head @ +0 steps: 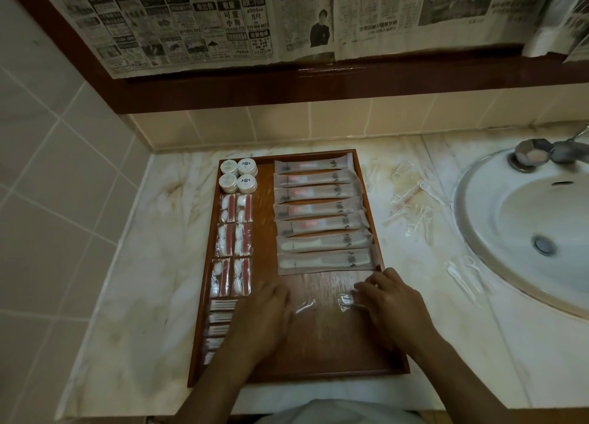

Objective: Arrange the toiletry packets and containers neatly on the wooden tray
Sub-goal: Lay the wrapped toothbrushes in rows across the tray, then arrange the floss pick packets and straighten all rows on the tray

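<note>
A wooden tray (322,364) lies on the marble counter. Several round white containers (238,175) sit at its far left corner. Below them run red-and-white packets (235,232), then cotton-bud packets (220,321). Several long toothbrush packets (322,213) are stacked in a column on the right side. On the bare near part of the tray lies a clear plastic packet (331,304). My left hand (259,318) rests on its left end with fingers spread flat. My right hand (387,302) holds down its right end with its fingertips.
Several clear-wrapped floss picks (411,207) lie scattered on the counter (143,264) right of the tray, and more (462,272) lie by the sink rim. The white basin (516,232) and tap (538,152) are at the right. Newspaper covers the mirror behind.
</note>
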